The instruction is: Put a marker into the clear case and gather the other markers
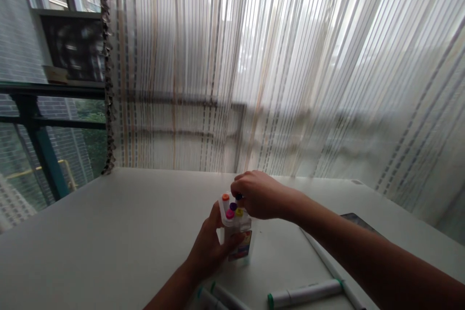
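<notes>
A small clear marker box (240,244) stands upright on the white table (109,232), with several markers in it showing orange, purple, pink and yellow caps (231,207). My left hand (209,248) is wrapped round the box from the left and below. My right hand (258,195) hovers over the top of the box, its fingers pinched on a dark-capped marker (238,196) that stands among the others. A white marker with a green end (305,293) lies on the table under my right forearm, and two more markers (218,298) lie beneath my left wrist.
A long thin white stick (329,264) lies along the table beside my right arm. A dark flat object (358,221) shows behind that arm. A sheer striped curtain (283,68) hangs right behind the table, and a window with a dark railing (43,106) is at left.
</notes>
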Demonstrator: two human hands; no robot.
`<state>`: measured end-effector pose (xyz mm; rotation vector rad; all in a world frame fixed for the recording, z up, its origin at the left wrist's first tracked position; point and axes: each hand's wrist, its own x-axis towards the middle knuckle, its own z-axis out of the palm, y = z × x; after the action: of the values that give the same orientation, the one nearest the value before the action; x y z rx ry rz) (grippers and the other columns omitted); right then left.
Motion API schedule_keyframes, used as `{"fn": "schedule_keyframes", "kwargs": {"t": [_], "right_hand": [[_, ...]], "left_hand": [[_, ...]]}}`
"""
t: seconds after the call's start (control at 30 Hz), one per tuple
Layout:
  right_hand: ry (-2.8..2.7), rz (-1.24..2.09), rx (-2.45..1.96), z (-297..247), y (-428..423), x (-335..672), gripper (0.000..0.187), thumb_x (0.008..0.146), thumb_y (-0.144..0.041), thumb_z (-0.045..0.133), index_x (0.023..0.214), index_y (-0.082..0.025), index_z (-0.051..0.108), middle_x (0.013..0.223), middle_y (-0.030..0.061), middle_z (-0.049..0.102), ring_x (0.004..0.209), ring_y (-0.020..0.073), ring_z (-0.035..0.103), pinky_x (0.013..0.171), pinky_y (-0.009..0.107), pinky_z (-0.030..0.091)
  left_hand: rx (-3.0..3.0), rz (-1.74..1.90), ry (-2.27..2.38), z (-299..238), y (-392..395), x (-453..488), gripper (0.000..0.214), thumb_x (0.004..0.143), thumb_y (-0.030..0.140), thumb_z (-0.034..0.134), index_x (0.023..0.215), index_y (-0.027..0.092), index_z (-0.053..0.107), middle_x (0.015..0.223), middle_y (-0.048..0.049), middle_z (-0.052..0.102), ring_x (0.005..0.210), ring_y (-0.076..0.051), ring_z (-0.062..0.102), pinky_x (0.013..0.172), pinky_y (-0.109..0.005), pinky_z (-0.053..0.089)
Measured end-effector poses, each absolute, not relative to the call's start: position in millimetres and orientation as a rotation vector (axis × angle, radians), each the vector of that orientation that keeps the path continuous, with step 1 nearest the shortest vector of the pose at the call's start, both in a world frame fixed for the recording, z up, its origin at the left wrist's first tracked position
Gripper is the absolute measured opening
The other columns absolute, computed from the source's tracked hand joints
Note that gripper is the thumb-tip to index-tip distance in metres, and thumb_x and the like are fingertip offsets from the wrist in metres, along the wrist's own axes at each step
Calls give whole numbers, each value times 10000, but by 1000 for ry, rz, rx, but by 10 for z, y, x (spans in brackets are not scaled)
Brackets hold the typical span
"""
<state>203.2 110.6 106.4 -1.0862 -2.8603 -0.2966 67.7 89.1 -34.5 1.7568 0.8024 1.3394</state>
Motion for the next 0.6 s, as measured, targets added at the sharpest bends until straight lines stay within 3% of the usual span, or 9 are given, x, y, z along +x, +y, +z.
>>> {"fn": "schedule_keyframes", "kwargs": {"t": [0.33, 0.6], "right_hand": [[-2836, -140, -1083, 1097, 1194, 2081, 127, 683, -127, 644, 804, -165, 656, 769, 32, 621, 680, 130, 517, 566, 221, 333], [-2909, -206, -1163, 1112, 1095, 2111, 171, 678, -158, 614, 849, -169, 610, 776, 44, 616, 671, 141, 516, 526, 226, 291]], "left_hand": [[1775, 1334, 810, -332, 883, 670, 574, 762, 362, 614, 1227, 190, 325, 1017, -55, 630, 937, -209, 597, 809, -310, 462], [1743, 1343, 793, -368, 897, 669, 590, 757, 351, 623, 1239, 196, 321, 1060, -66, 624, 967, -216, 590, 806, -314, 471]]}}
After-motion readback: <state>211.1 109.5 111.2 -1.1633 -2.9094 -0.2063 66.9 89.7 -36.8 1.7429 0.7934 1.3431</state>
